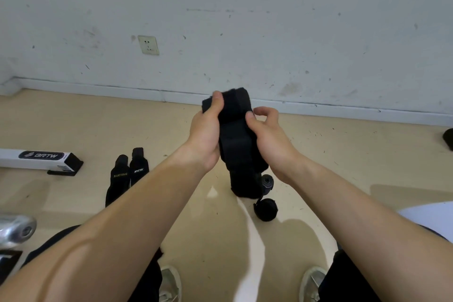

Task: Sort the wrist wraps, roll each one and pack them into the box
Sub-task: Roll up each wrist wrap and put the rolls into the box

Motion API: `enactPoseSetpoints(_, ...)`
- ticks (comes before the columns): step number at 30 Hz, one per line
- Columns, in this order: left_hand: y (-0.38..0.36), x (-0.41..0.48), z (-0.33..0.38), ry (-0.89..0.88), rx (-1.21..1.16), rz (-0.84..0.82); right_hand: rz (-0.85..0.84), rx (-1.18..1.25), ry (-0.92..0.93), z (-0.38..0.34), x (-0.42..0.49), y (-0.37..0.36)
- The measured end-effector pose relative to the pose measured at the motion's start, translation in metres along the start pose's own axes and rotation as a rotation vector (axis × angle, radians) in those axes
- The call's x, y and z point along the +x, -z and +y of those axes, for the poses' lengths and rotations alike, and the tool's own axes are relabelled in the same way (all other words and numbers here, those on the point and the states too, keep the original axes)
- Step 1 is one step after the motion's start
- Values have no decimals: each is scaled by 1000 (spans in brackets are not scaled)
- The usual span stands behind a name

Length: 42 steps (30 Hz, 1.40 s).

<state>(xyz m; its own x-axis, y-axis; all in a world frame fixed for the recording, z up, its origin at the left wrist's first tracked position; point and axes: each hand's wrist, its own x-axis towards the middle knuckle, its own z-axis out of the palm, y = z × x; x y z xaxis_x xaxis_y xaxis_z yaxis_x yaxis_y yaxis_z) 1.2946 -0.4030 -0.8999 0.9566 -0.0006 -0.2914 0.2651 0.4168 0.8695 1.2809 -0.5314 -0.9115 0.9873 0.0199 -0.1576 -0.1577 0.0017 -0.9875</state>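
Note:
I hold a black wrist wrap (235,135) up in front of me with both hands. My left hand (204,132) grips its upper left edge, thumb over the top. My right hand (267,137) grips its right side, thumb pressed on the front. The wrap's lower end hangs down toward the floor. Two flat black wraps (125,174) with yellow and white lettering lie on the floor to the left. Two rolled black wraps (266,208) sit on the floor below my hands. A long white box (36,158) with a black label lies at the far left.
The beige floor meets a scuffed white wall with a socket (148,44). A metal object (16,229) sits at the lower left. A dark item (448,138) shows at the right edge. My shoes (170,284) and knees fill the bottom.

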Motion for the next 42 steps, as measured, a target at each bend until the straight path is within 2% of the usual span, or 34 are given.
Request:
enactPoseSetpoints(5, 4, 4, 5, 41, -90, 74, 105, -156, 93, 13, 2, -10)
enactPoseSetpoints(10, 2, 5, 3, 5, -96, 95, 176, -81, 64, 12, 5, -7)
enactPoseSetpoints(16, 4, 12, 4, -31, -108, 176, 200, -119, 15, 12, 2, -6)
enactPoseSetpoints(22, 4, 16, 1, -69, -76, 268, 109, -267, 62, 11, -1, -7)
enactPoseSetpoints(26, 4, 16, 0, -67, -40, 307, 1, -192, 39, 10, -2, -5)
enactPoseSetpoints(30, 1, 15, 0, -58, -60, 250, 84, -356, 54, 15, 0, -3)
enactPoseSetpoints(33, 0, 16, 1, -41, -74, 225, 140, -301, 4, 17, 2, -3)
enactPoseSetpoints(39, 7, 22, 7, -13, -97, 247, 48, -439, 32, 14, 3, -6)
enactPoseSetpoints(42, 13, 27, 12, -34, -115, 274, 17, -284, -25, 12, 0, -5)
